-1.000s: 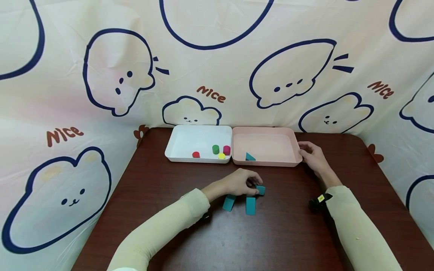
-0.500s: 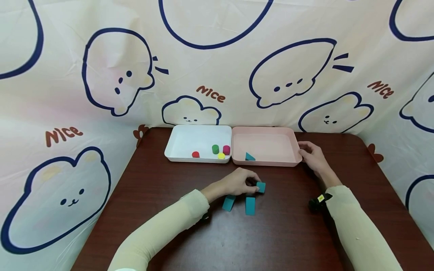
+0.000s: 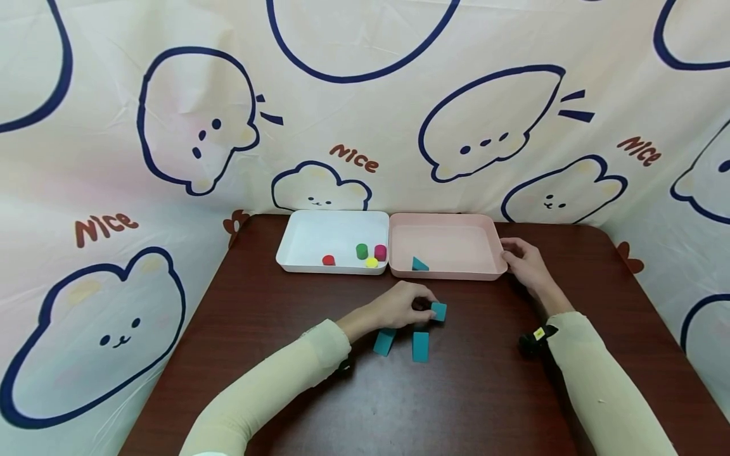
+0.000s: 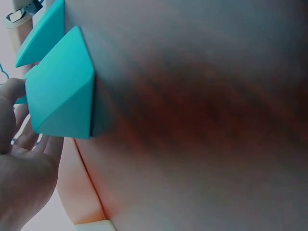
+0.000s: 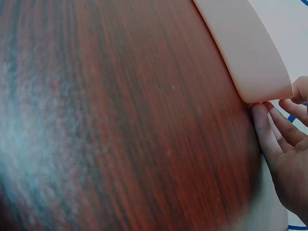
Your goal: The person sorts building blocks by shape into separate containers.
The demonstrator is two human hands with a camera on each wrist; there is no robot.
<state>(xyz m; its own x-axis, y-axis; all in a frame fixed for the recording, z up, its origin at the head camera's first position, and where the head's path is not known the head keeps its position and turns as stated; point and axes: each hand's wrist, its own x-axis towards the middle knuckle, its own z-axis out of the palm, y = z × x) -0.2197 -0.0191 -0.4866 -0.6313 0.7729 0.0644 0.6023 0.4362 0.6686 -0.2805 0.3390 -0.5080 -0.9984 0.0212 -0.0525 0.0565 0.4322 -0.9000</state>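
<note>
In the head view my left hand [image 3: 399, 306] pinches a small teal block [image 3: 438, 311] between thumb and fingers, over the table in front of the trays. Two more teal blocks lie close by: one below the hand [image 3: 384, 342], partly covered by it, and an upright-looking rectangle [image 3: 420, 347]. The left wrist view has a large teal block [image 4: 62, 86] beside the fingers, mostly hiding the pinched one. My right hand [image 3: 527, 269] holds the right end of the pink tray [image 3: 493, 273], its fingers at the rim and corner. A teal triangular block [image 3: 420, 263] lies inside that tray.
Touching the pink tray's left side is a white tray [image 3: 302, 268], holding a red piece [image 3: 328, 260], a green cylinder [image 3: 362, 251], a yellow piece [image 3: 372, 262] and a magenta cylinder [image 3: 380, 252]. A patterned cloth [image 3: 393, 139] hangs behind the dark wooden table [image 3: 456, 405].
The pinched teal block has shifted slightly away from me and turned a little in my left fingers. My right hand stays at the pink tray's end.
</note>
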